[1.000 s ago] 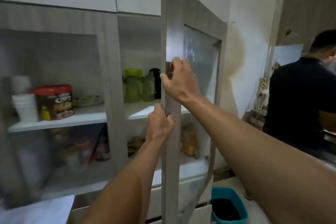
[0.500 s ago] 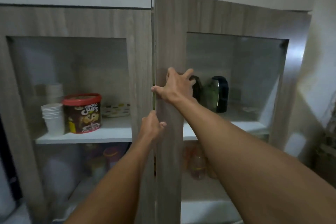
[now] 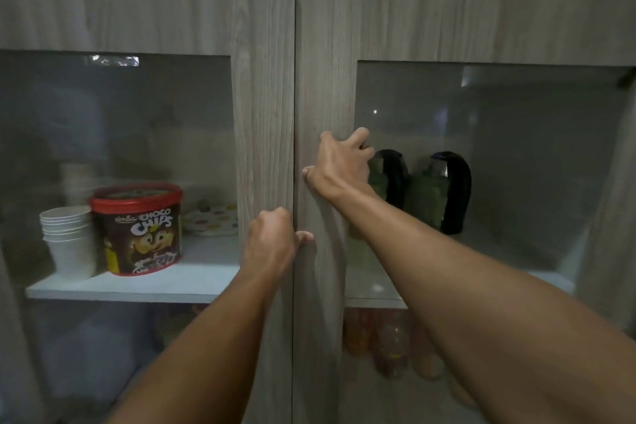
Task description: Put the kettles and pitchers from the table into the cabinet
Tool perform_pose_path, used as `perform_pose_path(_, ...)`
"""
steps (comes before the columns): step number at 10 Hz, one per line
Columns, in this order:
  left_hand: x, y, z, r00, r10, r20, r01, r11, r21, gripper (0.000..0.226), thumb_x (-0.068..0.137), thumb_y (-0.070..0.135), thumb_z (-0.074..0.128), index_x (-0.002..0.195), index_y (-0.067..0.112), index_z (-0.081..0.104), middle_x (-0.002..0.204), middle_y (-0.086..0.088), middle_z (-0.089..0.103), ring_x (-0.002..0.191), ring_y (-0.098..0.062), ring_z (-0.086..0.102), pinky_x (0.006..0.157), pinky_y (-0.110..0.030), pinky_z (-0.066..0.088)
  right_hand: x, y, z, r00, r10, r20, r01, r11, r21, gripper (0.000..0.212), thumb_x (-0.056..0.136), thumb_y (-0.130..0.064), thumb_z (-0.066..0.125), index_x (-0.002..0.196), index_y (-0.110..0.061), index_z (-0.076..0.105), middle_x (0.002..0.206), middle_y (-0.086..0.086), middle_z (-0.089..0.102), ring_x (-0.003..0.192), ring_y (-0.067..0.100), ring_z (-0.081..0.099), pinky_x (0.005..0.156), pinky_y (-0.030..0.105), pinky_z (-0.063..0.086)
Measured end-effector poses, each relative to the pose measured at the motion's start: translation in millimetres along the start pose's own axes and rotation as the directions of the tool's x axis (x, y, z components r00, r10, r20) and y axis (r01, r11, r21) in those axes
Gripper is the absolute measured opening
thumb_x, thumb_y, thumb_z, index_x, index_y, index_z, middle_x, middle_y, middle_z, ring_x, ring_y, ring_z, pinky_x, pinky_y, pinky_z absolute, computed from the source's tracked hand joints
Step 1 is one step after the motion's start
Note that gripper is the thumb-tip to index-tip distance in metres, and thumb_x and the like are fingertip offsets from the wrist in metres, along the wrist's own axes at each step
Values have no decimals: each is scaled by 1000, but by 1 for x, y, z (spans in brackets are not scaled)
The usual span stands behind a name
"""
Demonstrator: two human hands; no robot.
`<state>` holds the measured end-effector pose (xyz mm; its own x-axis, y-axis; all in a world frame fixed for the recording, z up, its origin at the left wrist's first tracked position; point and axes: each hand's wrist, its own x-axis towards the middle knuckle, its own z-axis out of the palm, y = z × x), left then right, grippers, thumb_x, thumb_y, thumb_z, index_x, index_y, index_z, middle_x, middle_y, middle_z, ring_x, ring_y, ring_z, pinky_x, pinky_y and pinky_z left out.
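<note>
The grey wood cabinet's right door (image 3: 323, 79) is flush with the left door (image 3: 263, 96). My right hand (image 3: 339, 167) lies against the right door's wooden stile, fingers spread toward the glass edge. My left hand (image 3: 272, 241) is curled in a fist at the seam between the doors, its thumb pressing on the right door. Behind the right glass pane, two green pitchers with black handles (image 3: 389, 175) (image 3: 444, 193) stand side by side on the white shelf (image 3: 550, 280). My right hand partly hides the left one.
Behind the left glass stand a stack of white paper cups (image 3: 67, 237), a red-lidded Choco Chips tub (image 3: 137, 231) and a dotted plate (image 3: 213, 218). Several jars (image 3: 389, 344) sit on the lower right shelf. White upper cabinets run above.
The right door has swung from wide open to flush with the left door, both hands staying on it. The view has turned to face the cabinet; the person at the right is out of view.
</note>
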<state>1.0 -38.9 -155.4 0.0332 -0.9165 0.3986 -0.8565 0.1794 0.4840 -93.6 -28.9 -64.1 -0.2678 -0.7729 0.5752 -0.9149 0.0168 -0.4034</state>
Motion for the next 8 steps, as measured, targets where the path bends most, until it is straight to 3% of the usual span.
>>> perform_pose_path(1,4,-1,2,999,44,7,-44,999,19,33,80,48,73,70,20,58,71,-2,66,63,-16,64,60,-34,57,8,0,6,999,5,-36,-6,1000,-23,35,87,-25,72,112,-15,50,129,18,27,100,33,37,67,32,44)
perform_pose_path(2,2,-2,1,999,52,-16,-50,996,74,37,81,49,72,68,19,56,68,-1,63,60,-14,60,54,-30,50,7,2,6,999,-17,-47,16,999,-37,35,88,-25,71,115,-15,50,131,18,27,106,35,41,69,33,42)
perform_pose_path(5,-9,10,5,995,98,-5,-96,978,188,31,93,40,63,91,10,65,66,0,50,68,-20,56,62,-33,46,-4,10,3,993,-101,-53,97,993,-66,46,90,-35,68,125,-14,46,134,19,26,111,35,41,71,33,41)
perform_pose_path(6,-13,14,7,992,122,7,-121,970,212,25,97,35,58,93,11,64,68,1,52,65,-16,58,61,-31,46,-6,12,2,992,-107,-65,101,991,-83,45,89,-25,70,125,-15,45,133,18,27,110,34,42,69,32,41)
perform_pose_path(8,-18,12,10,990,143,-9,-138,967,213,14,100,16,53,98,7,65,78,-4,61,74,-19,65,73,-34,59,-7,27,0,982,-189,-3,188,978,-86,45,88,-13,68,124,-16,41,135,17,25,107,34,46,73,30,40)
